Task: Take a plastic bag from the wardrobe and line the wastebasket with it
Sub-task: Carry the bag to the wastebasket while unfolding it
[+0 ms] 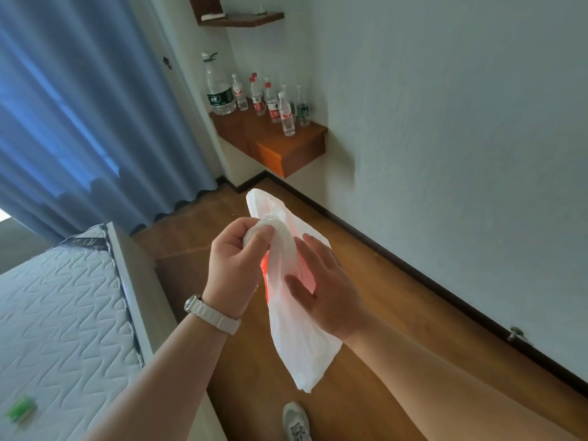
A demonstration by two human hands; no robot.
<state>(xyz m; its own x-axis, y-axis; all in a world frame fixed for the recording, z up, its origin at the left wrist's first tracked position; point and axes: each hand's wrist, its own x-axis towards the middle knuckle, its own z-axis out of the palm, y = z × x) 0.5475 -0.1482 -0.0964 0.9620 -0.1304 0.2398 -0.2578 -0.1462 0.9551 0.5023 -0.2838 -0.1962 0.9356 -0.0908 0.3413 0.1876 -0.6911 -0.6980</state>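
Holding a plastic bag right of the mattress: the left hand clamps its bunched top; the right hand rests straight-fingered against it.

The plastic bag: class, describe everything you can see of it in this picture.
The plastic bag is thin, white and translucent, with red print showing through, crumpled and unopened. It hangs above the wooden floor. The left hand grips a bunched part of it; the right hand lays fairly straight fingers against its middle. Its lower end dangles free.
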